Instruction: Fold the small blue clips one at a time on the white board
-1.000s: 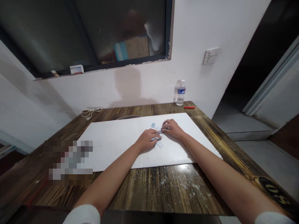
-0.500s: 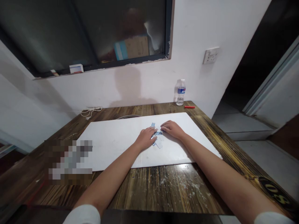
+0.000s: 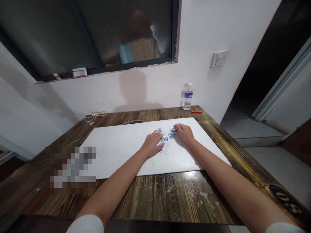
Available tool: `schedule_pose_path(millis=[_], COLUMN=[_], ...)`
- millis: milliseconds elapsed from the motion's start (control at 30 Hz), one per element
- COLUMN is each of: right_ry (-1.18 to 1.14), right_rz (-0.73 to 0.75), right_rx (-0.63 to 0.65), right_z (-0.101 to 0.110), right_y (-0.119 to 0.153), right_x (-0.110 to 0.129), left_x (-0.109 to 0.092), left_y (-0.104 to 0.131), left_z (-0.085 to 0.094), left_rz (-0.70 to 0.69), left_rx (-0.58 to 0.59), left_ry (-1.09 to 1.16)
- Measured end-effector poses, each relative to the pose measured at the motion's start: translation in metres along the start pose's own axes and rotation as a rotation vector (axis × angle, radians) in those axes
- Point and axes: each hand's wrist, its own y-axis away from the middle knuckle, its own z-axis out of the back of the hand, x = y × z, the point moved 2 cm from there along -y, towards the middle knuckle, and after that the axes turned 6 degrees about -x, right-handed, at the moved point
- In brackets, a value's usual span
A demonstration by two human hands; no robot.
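Note:
Several small pieces with blue rectangular markings (image 3: 164,139) lie in a loose cluster on a white board (image 3: 119,149). They look thin and flat; their exact kind is too small to make out. My left hand (image 3: 153,144) rests on the left side of the cluster, fingers spread, covering part of it. At the upper right, my right hand (image 3: 183,131) has its fingers curled together, with the tips at a blue-marked piece (image 3: 173,129). Another blue-marked bit (image 3: 171,135) lies just below those fingertips. Paler clear-looking pieces (image 3: 166,151) sit near my left thumb.
The board lies on a dark wooden table (image 3: 155,197). Toward the wall stand a water bottle (image 3: 187,97), a red stick-like object (image 3: 197,112) and a white cord (image 3: 94,116). A blurred-out patch (image 3: 73,168) covers the board's left corner. White specks dot the table's front.
My right hand has drawn slightly to the right and curled its fingers, uncovering blue-marked pieces beneath it. My left hand has stayed nearly in place.

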Motion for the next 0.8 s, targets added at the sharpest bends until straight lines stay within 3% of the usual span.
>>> schedule_pose_path(millis=[167,367,700,800], right_ry=[-0.141,-0.346,-0.017,0.067], right_rz=[-0.004,0.004,0.055,0.103], right_rx=[0.121,0.354,0.140,0.145], right_z=[-0.002,-0.007,-0.001,-0.001], right_y=[0.003,0.007,0.007,0.006], right_x=[0.009,0.020,0.018,0.018], left_x=[-0.008,-0.007,-0.002,-0.001], left_y=[0.002,0.001,0.003,0.002], left_z=[0.002,0.000,-0.008,-0.006], left_rz=[-0.254,-0.207,0.073,0.101], left_rx=[0.146,0.128,-0.050,-0.107], left_ry=[0.073,0.056,-0.091,-0.110])
